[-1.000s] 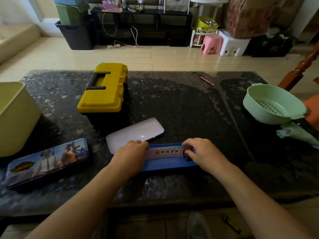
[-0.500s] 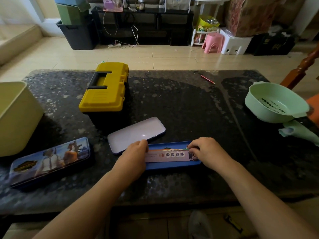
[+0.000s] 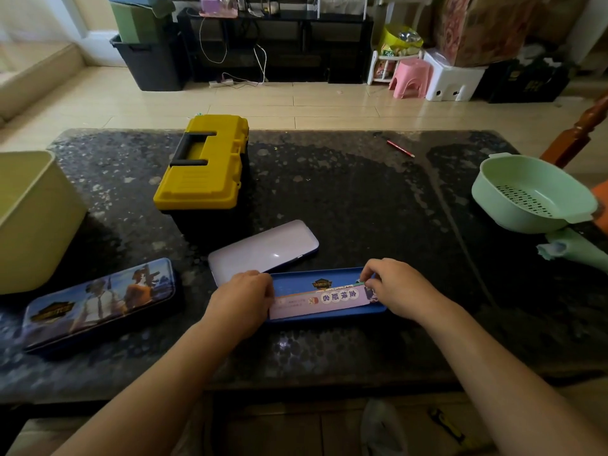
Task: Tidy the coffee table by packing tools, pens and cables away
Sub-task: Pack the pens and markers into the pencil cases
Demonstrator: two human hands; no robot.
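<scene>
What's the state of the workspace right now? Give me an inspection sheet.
Surface: dark speckled stone coffee table, glossy.
Job's things: yellow toolbox, lid shut, far left; blue tin tray near the front edge, with a printed card lying in it; lilac case just behind the tray; printed pencil tin, closed, front left; red pencil loose near the far edge.
Clutter: cream bin at left; green colander and green cloth at right.
Hands: left hand curled over the card's left end; right hand pinches its right end.
Cables: nothing seen on the table; white cables and a power strip on the floor beyond.
Surroundings: black shelf unit, pink stool, tiled floor.
</scene>
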